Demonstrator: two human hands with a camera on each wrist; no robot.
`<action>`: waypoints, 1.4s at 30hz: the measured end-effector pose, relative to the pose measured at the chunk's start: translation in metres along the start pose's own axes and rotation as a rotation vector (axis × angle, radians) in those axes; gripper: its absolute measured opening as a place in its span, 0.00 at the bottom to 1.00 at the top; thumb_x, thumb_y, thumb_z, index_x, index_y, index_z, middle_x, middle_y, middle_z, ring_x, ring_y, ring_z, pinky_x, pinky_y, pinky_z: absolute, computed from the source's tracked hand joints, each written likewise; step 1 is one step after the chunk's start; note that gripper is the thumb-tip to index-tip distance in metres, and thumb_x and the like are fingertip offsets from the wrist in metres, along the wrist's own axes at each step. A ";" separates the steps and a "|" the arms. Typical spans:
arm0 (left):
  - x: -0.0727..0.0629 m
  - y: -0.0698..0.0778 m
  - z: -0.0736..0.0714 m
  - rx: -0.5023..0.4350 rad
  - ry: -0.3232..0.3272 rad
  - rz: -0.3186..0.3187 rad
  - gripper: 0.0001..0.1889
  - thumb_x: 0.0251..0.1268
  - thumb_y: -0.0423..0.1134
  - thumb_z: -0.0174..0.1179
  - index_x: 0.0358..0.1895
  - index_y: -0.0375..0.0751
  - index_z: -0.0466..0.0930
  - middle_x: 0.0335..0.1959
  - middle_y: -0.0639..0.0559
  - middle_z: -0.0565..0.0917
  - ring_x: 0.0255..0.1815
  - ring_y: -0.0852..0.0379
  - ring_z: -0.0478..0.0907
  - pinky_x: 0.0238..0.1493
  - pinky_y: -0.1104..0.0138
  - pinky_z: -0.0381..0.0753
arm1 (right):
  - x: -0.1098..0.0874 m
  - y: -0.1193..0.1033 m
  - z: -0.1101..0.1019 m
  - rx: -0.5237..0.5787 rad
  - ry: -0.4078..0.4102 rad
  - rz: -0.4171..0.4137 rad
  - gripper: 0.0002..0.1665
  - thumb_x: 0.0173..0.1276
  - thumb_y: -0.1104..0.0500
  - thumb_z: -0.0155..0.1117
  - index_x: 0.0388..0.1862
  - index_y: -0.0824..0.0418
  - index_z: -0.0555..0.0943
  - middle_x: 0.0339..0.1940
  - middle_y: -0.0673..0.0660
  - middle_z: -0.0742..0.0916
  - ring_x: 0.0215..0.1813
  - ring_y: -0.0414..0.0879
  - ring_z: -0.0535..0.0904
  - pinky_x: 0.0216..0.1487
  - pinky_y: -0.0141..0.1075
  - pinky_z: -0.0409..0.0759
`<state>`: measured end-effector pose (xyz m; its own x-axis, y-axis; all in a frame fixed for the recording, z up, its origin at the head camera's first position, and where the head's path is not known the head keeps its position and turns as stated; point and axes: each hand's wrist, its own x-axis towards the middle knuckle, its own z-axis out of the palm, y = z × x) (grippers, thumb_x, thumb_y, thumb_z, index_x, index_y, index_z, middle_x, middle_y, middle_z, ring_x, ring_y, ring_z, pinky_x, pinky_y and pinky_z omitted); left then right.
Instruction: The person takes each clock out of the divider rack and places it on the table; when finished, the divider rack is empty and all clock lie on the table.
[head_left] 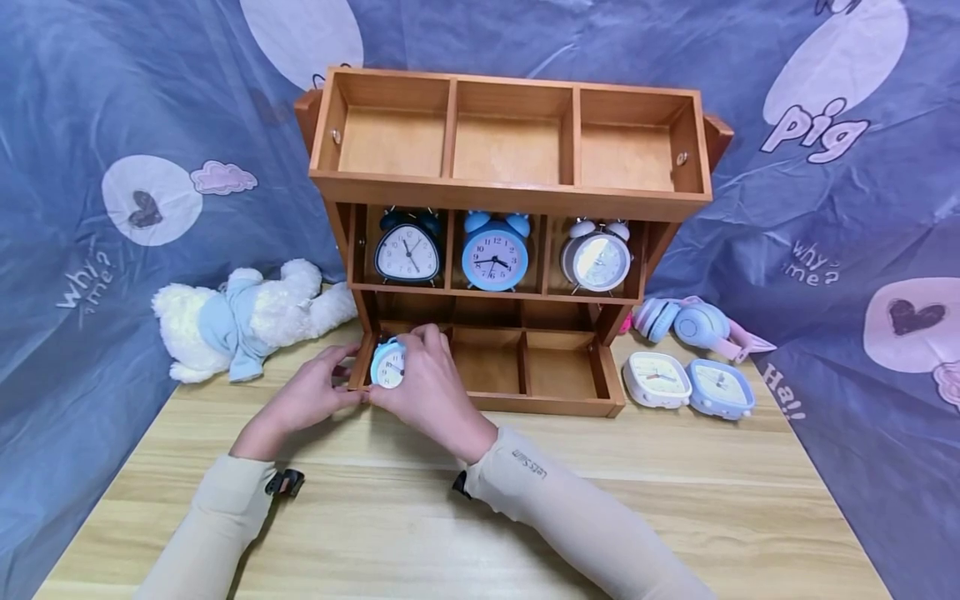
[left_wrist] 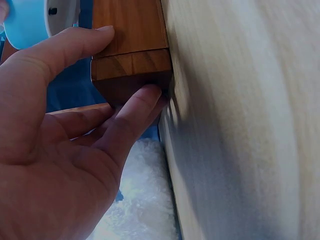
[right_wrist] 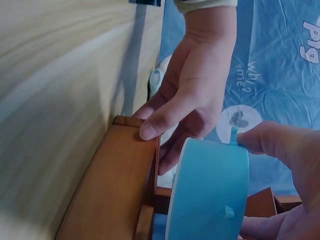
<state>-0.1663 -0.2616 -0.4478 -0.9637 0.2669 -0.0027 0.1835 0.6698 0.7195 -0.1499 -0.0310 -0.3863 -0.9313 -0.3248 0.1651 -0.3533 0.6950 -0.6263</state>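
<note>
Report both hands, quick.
Left hand: closed, gripping the wooden shelf's lower front corner.
Right hand: closed, holding the light-blue clock.

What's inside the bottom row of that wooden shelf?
The right hand holds a light-blue alarm clock in or just above the left compartment, hiding part of the dial and compartment. Bare wood shows in the middle compartment and right compartment.
</note>
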 end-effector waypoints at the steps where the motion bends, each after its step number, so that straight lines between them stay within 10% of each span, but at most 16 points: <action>1: 0.000 0.000 0.000 -0.001 -0.001 0.000 0.45 0.70 0.33 0.76 0.85 0.24 0.62 0.81 0.26 0.73 0.70 0.25 0.83 0.69 0.40 0.89 | -0.002 0.000 0.000 -0.003 -0.004 -0.002 0.49 0.58 0.46 0.91 0.72 0.67 0.82 0.69 0.63 0.80 0.67 0.54 0.77 0.66 0.43 0.87; 42: -0.002 -0.002 -0.006 -0.108 -0.054 0.012 0.46 0.71 0.31 0.76 0.86 0.26 0.61 0.77 0.23 0.78 0.70 0.29 0.86 0.66 0.51 0.92 | -0.066 0.001 0.009 -0.022 -0.104 -0.057 0.46 0.56 0.48 0.86 0.72 0.64 0.82 0.66 0.58 0.80 0.65 0.49 0.76 0.60 0.32 0.84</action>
<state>-0.1662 -0.2679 -0.4454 -0.9491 0.3138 -0.0290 0.1705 0.5888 0.7901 -0.0882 -0.0141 -0.4046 -0.8958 -0.4281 0.1196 -0.4086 0.6871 -0.6008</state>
